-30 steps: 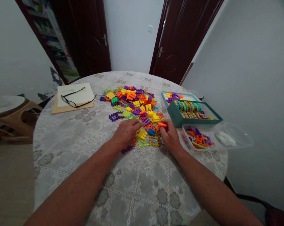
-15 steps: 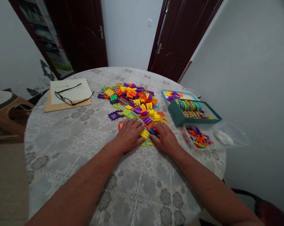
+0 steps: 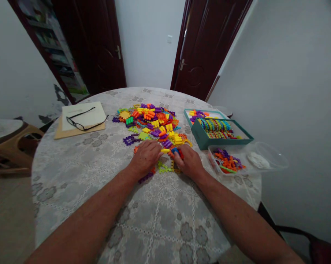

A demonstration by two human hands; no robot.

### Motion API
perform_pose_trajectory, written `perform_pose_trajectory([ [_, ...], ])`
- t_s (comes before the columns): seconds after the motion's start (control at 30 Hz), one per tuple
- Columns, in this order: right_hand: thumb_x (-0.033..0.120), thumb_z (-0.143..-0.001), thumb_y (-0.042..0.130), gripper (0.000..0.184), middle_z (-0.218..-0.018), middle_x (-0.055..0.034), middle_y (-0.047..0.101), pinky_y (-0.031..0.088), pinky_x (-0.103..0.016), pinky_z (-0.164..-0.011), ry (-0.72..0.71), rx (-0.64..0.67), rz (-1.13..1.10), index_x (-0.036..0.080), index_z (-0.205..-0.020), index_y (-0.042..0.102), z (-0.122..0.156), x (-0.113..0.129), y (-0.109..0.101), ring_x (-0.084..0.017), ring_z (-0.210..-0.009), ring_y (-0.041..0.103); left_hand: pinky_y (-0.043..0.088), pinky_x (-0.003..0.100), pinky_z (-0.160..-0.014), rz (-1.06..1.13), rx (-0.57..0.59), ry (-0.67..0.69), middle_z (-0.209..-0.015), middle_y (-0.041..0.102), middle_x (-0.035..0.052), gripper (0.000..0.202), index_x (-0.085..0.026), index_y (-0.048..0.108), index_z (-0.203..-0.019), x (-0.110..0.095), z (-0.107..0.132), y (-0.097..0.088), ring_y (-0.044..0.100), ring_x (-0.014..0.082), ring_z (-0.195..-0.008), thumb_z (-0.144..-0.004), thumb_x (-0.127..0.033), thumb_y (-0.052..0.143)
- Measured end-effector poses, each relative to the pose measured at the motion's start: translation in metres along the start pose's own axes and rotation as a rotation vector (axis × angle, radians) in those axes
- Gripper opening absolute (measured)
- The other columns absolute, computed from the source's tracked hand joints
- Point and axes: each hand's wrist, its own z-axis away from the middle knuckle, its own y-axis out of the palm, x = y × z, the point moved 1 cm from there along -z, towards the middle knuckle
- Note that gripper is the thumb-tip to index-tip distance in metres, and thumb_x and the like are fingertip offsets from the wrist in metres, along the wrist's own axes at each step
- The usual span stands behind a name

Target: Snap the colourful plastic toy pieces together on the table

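Note:
Between the fingertips of my left hand (image 3: 145, 157) is a yellow plastic building piece (image 3: 165, 150), seen nearly edge-on. My right hand (image 3: 189, 160) is closed around a blue plastic building piece (image 3: 174, 150), and a bit of red shows beside it, partly hidden by the fingers. The yellow and blue pieces point toward each other with a small gap. Beneath the hands lie a lime-green lattice piece (image 3: 164, 168) and a purple lattice piece (image 3: 146, 178). Just beyond is a loose pile of colourful plastic pieces (image 3: 154, 123).
A green box (image 3: 201, 137) of beaded pieces stands right of the pile. In front of it sits a clear plastic tub (image 3: 212, 161) with orange and purple pieces, its lid alongside. Black-framed glasses (image 3: 83, 128) rest on papers (image 3: 95, 110) at the left. Patterned cloth covers the round table (image 3: 165, 223).
My left hand has lifted the yellow piece and turned it edge-on. My right hand has raised the blue piece slightly off the pile. More of the lime-green lattice shows below. The view has shifted slightly.

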Motion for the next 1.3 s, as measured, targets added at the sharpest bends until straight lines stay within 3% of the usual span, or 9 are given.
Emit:
perform_pose_trajectory([
  [0.17,0.030,-0.098,0.056,0.016,-0.100,-0.0057,0.072,0.051,-0.034,-0.087,0.109,-0.102,-0.387,0.022,-0.105,0.068,0.006,0.021,-0.009,-0.022,-0.095,0.067,0.051,0.045,-0.107,0.230,-0.112,-0.065,-0.122,0.071,0.0132,0.034,-0.020,0.064,-0.121,-0.010,0.003,-0.006,0.064,0.0261,-0.116,-0.110,-0.038,0.037],
  [0.37,0.039,-0.098,0.057,0.019,-0.079,0.0009,0.067,0.050,-0.027,-0.059,0.452,-0.012,-0.755,0.023,-0.102,0.066,0.010,0.026,0.001,-0.016,-0.066,0.061,0.055,0.033,-0.075,0.462,-0.001,-0.323,-0.088,0.068,0.0029,0.039,-0.023,0.060,-0.097,-0.018,0.001,-0.015,0.064,0.0201,-0.078,-0.109,-0.050,0.036],
  [0.5,0.042,-0.097,0.057,0.019,-0.069,0.0042,0.061,0.044,-0.023,-0.047,0.561,0.050,-0.926,0.024,-0.100,0.062,0.010,0.027,0.007,-0.014,-0.053,0.056,0.053,0.032,-0.073,0.545,0.013,-0.390,-0.082,0.068,0.0017,0.042,-0.023,0.061,-0.095,-0.020,-0.001,-0.018,0.064,0.0202,-0.076,-0.108,-0.054,0.036],
  [0.7,0.035,-0.094,0.057,0.017,-0.075,0.0036,0.062,0.049,-0.023,-0.049,0.497,0.079,-1.014,0.024,-0.106,0.060,0.013,0.033,0.009,-0.014,-0.059,0.058,0.051,0.032,-0.073,0.603,0.164,-0.289,-0.085,0.067,0.0020,0.042,-0.023,0.062,-0.092,-0.023,-0.001,-0.012,0.063,0.0200,-0.078,-0.108,-0.052,0.037],
  [0.83,0.027,-0.087,0.059,0.026,-0.082,0.0024,0.064,0.051,-0.024,-0.054,0.423,0.100,-1.078,0.024,-0.113,0.059,0.014,0.031,0.006,-0.015,-0.065,0.059,0.050,0.031,-0.076,0.586,0.174,-0.237,-0.084,0.067,0.0020,0.038,-0.023,0.063,-0.091,-0.027,-0.004,-0.012,0.063,0.0198,-0.078,-0.108,-0.046,0.038],
  [0.97,0.034,-0.088,0.066,0.040,-0.102,-0.0020,0.066,0.055,-0.027,-0.066,0.349,0.133,-1.101,0.024,-0.126,0.058,0.013,0.029,0.003,-0.018,-0.084,0.063,0.049,0.031,-0.074,0.515,0.167,-0.220,-0.084,0.068,0.0018,0.035,-0.023,0.064,-0.090,-0.028,-0.004,-0.013,0.064,0.0197,-0.077,-0.107,-0.046,0.043],
  [1.07,0.044,-0.088,0.076,0.035,-0.096,0.0005,0.063,0.051,-0.027,-0.073,0.350,0.114,-0.921,0.023,-0.113,0.062,0.011,0.029,0.003,-0.017,-0.084,0.057,0.047,0.030,-0.071,0.454,0.172,-0.164,-0.082,0.068,0.0015,0.035,-0.022,0.064,-0.089,-0.025,-0.002,-0.010,0.063,0.0192,-0.076,-0.107,-0.045,0.045],
  [1.17,0.050,-0.090,0.076,0.033,-0.087,0.0027,0.059,0.047,-0.026,-0.068,0.383,0.166,-0.831,0.023,-0.104,0.063,0.007,0.029,-0.001,-0.015,-0.078,0.054,0.044,0.030,-0.068,0.381,0.120,-0.100,-0.078,0.065,0.0011,0.038,-0.022,0.061,-0.084,-0.021,0.001,-0.007,0.061,0.0186,-0.073,-0.109,-0.043,0.042],
  [1.3,0.049,-0.092,0.074,0.029,-0.084,0.0025,0.059,0.043,-0.024,-0.060,0.367,0.399,-0.744,0.023,-0.099,0.063,0.001,0.025,-0.027,-0.014,-0.072,0.053,0.047,0.031,-0.073,0.271,-0.042,-0.092,-0.082,0.066,0.0022,0.033,-0.022,0.062,-0.089,-0.015,0.002,-0.009,0.063,0.0193,-0.077,-0.110,-0.039,0.043],
])
